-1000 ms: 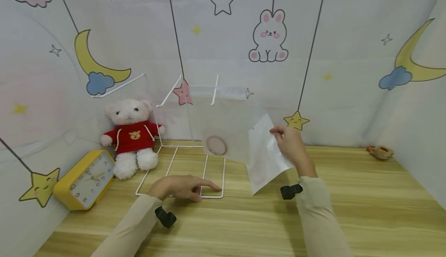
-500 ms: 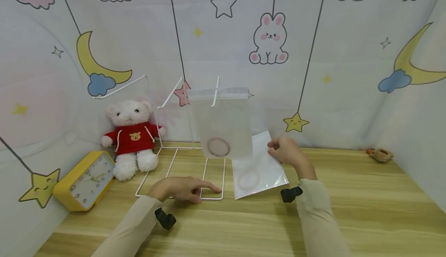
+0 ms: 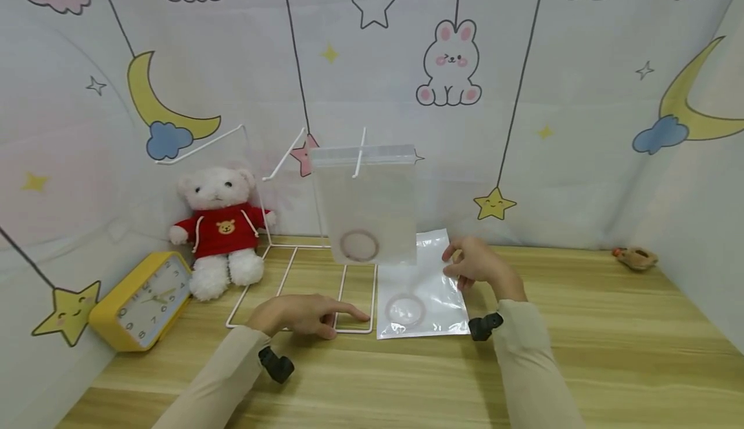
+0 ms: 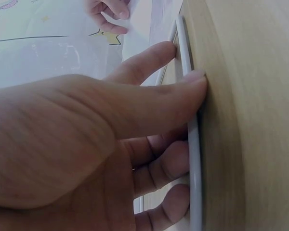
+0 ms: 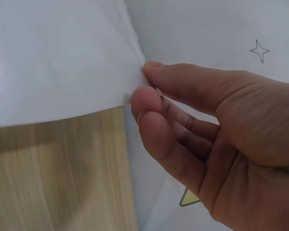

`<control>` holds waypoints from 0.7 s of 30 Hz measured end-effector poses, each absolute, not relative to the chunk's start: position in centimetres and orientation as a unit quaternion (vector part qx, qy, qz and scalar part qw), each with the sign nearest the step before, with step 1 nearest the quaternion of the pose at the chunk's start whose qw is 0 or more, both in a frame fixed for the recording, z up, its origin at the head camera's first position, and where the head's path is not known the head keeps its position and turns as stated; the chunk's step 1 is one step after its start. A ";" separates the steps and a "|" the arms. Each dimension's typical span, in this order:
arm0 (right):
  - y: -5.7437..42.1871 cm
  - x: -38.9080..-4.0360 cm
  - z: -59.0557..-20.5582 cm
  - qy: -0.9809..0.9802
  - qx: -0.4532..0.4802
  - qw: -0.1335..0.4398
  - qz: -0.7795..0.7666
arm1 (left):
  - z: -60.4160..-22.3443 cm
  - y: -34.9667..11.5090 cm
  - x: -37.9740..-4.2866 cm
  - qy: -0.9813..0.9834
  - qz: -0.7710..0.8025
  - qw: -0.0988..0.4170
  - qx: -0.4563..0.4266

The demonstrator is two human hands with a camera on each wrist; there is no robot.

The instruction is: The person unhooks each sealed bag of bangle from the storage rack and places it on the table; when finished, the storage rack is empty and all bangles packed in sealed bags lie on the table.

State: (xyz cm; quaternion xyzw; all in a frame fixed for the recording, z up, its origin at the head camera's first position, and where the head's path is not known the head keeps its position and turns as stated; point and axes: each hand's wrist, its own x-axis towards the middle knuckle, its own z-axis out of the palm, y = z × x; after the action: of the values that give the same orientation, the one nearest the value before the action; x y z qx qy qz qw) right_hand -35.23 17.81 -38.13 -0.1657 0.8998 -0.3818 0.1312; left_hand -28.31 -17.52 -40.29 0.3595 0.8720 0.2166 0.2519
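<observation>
Look at this: the left hand [image 3: 305, 313] grips the white wire rack [image 3: 372, 300] by its near rail, index finger stretched right, while the right hand [image 3: 480, 265] pinches a white pouch [image 3: 429, 290] at its edge; that pouch lies on the counter [image 3: 593, 351], right of the rack, partly behind a hanging frosted bag [image 3: 372, 203].

The packet [image 3: 430, 287] is hidden at its far left by the hanging bag [image 3: 369, 206]; both sleeves [image 3: 535, 364] are cut off at the near edge.
</observation>
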 end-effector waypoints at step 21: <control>19.0 -34.6 -37.3 0.918 -0.161 0.187 -0.310 | -40.1 -17.5 -28.3 0.874 0.217 0.254 0.354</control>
State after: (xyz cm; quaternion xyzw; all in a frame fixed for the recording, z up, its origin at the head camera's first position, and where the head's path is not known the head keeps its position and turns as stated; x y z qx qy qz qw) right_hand -34.58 19.03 -37.27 -0.1610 0.9179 -0.3105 0.1873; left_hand -28.25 -17.50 -40.10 0.3538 0.8738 0.2166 0.2536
